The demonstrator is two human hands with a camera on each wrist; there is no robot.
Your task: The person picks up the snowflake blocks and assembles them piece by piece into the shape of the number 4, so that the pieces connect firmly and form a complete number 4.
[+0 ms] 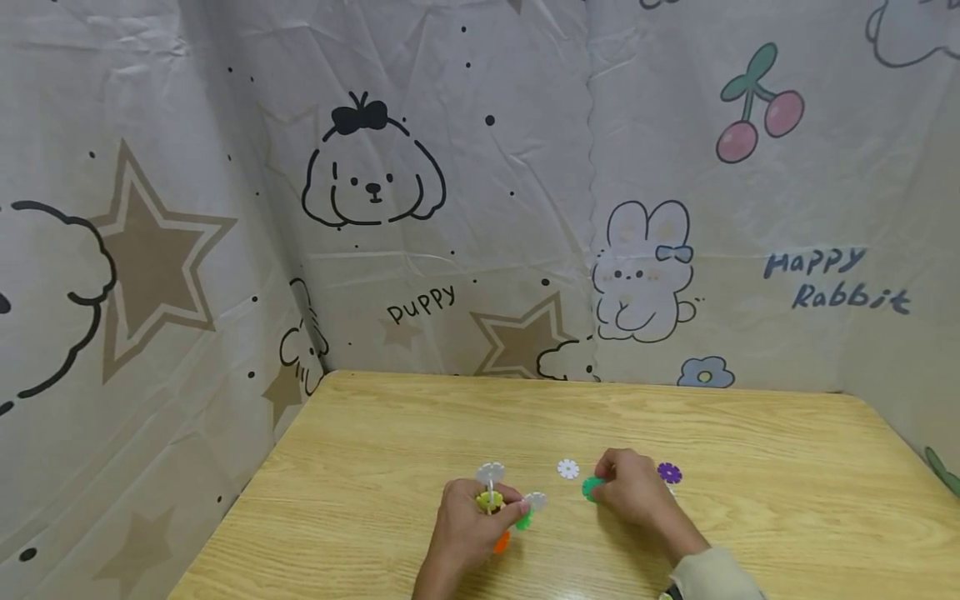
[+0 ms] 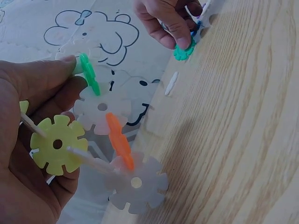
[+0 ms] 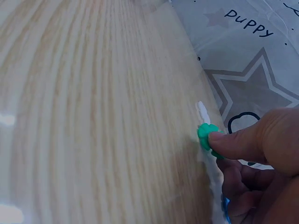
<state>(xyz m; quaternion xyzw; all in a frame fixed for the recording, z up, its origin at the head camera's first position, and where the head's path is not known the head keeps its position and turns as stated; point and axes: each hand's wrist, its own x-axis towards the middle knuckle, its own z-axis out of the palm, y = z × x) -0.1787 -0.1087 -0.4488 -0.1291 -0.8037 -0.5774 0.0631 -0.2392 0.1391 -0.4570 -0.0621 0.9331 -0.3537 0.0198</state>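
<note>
My left hand [image 1: 463,527] grips a chain of interlocking snowflake discs, its thumb and fingertips pinching near a bright green disc [image 2: 89,74]. Joined into this chain are a yellow disc [image 2: 46,154], an orange disc [image 2: 120,140] and several whitish discs, one of them a translucent disc [image 2: 147,193] at the bottom. To the right, my right hand [image 1: 632,490] pinches a teal-green disc [image 3: 204,135] between thumb and fingers, low over the table. Just beyond it lies a loose white disc [image 1: 567,469], flat on the wood.
A purple disc [image 1: 670,473] lies right of my right hand, with a whitish disc partly hidden by the wrist. The wooden table [image 1: 360,467] ends at a printed cloth [image 1: 465,183] hanging behind it and along both sides.
</note>
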